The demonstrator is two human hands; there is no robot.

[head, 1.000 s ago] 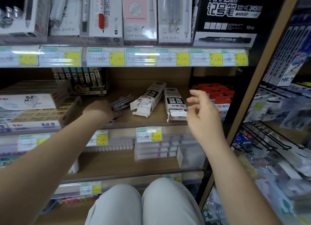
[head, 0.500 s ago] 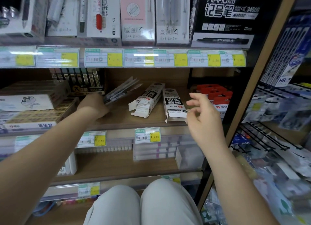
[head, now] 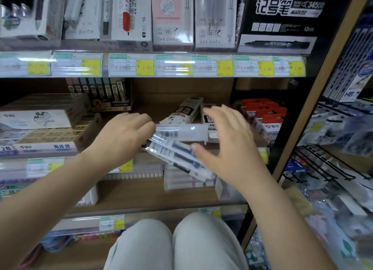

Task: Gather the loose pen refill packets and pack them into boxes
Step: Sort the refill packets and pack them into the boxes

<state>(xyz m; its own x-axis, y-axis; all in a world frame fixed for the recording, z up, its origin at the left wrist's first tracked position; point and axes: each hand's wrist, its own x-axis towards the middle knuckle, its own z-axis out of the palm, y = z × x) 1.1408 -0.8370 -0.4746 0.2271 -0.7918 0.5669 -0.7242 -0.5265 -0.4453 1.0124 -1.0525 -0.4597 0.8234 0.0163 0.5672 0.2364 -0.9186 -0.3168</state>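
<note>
Refill packets point(head: 177, 146) fan out from the gripping left hand point(head: 123, 136) above the shelf's front edge point(head: 153, 158); right hand point(head: 226, 144) (fingers spread) touches them.

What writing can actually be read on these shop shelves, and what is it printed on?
"AIHAO", "MARKER", "34500": black marker box, top shelf.
"HB": blue-and-white pack, right rack.
"2B": pale box end, left.
Yellow-and-white price tags: digits blurred.
Clear refill packets gripped by left hand: print unreadable.
</note>
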